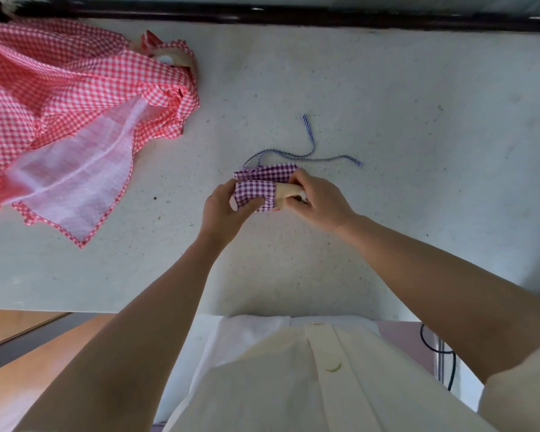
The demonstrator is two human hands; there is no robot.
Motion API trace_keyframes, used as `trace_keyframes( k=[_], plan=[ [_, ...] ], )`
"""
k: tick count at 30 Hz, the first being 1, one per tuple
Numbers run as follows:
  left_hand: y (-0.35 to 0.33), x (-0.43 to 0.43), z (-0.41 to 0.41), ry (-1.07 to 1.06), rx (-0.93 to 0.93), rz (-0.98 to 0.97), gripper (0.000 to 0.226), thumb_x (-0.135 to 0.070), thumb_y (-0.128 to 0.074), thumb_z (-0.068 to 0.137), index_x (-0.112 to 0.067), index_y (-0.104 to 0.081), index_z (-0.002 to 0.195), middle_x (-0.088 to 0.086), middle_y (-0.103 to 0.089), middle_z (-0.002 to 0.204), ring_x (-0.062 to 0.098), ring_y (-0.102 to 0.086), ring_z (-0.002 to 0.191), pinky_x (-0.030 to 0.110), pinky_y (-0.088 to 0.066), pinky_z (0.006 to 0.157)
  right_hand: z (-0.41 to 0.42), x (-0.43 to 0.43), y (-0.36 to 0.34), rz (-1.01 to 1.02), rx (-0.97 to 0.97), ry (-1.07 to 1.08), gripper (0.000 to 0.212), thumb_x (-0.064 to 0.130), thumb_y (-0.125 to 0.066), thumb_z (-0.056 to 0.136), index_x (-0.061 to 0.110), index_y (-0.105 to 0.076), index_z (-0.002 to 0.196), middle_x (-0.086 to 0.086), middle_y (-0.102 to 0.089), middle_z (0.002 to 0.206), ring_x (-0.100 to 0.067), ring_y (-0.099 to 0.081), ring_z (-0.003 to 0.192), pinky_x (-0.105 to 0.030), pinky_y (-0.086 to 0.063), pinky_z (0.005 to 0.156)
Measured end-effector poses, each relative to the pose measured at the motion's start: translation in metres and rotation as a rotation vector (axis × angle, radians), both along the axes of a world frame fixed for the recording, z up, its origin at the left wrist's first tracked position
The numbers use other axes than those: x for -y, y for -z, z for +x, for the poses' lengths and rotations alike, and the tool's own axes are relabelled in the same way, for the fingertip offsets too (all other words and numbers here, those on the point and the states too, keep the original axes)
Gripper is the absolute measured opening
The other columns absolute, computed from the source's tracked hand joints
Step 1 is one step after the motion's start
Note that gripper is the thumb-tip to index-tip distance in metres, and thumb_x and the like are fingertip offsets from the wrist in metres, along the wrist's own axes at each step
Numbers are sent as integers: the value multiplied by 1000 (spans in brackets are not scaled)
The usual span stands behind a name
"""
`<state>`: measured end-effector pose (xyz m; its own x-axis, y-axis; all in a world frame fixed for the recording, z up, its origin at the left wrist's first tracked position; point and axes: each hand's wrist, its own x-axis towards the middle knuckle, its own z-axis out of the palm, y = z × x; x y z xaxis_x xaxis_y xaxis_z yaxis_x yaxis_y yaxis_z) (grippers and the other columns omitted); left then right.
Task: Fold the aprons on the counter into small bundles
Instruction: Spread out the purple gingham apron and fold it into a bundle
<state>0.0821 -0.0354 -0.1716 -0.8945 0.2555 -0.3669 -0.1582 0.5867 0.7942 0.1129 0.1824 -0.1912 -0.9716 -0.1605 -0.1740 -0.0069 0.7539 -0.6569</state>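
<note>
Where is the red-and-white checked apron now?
The red-and-white checked apron lies crumpled at the head view's left on the pale counter, apart from the purple checked bundle gripped by left hand and right hand.

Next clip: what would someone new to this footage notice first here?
The purple gingham apron, already a small bundle, is at mid-counter, gripped by the left hand and the right hand. Its striped ties trail away from the person. At the far left a red gingham apron lies in a loose, unfolded heap on the pale counter.
</note>
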Motion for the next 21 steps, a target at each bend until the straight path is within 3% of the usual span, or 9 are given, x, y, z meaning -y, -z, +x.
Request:
trace_keyframes(
  k=[3, 6, 9, 11, 15, 19, 21],
  plan=[
    [-2, -10, -2, -127, 20, -66, 30, -37, -70, 86, -15, -67, 106, -21, -43, 100, 23, -46, 119, 38, -44, 99, -9, 1, -2, -13, 74, 25, 27, 39, -61, 94, 15, -49, 91, 9, -48, 67, -5, -43, 54, -22, -29, 50],
    [3, -13, -4, -166, -9, -102, 20, -39, -70, 86, -21, -64, 89, -21, -39, 94, 25, -43, 118, 42, -43, 99, -11, 3, -2, -4, 101, 62, 26, 38, -60, 95, 15, -48, 89, 3, -50, 70, -13, -45, 60, -23, -27, 52],
    [9, -16, -5, -177, -82, -164, 33, -44, -68, 85, -12, -69, 90, -19, -48, 91, 26, -41, 116, 43, -40, 97, -12, 6, 0, -18, 131, 110, 29, 36, -58, 96, 8, -58, 96, -2, -56, 78, -16, -50, 68, -27, -31, 60],
    [15, -17, -5, -148, -122, -267, 45, -51, -63, 86, -8, -71, 97, -6, -61, 99, 25, -39, 115, 34, -32, 95, -15, 8, -1, -5, 150, 133, 31, 38, -58, 96, 7, -62, 98, -2, -57, 78, -16, -51, 69, -26, -31, 59],
    [18, -23, -3, -207, -112, -417, 53, -61, -55, 87, -9, -69, 90, 3, -58, 110, 25, -39, 111, 34, -30, 90, -24, 13, -4, 24, 192, 186, 30, 42, -58, 94, 16, -56, 80, 3, -55, 67, -14, -52, 60, -25, -33, 53],
    [15, -28, -11, -216, -108, -505, 57, -67, -51, 86, -15, -71, 95, 3, -55, 106, 26, -39, 107, 36, -30, 88, -31, 19, -8, 63, 194, 293, 33, 41, -59, 93, 12, -49, 106, 4, -56, 80, -14, -55, 64, -23, -35, 51],
    [16, -28, -14, -195, -102, -549, 58, -70, -49, 85, -18, -73, 97, 2, -54, 105, 26, -39, 106, 37, -32, 89, -33, 20, -11, 192, 177, 274, 35, 41, -54, 94, 9, -50, 110, -1, -53, 92, -18, -55, 76, -25, -36, 58]
  ],
)
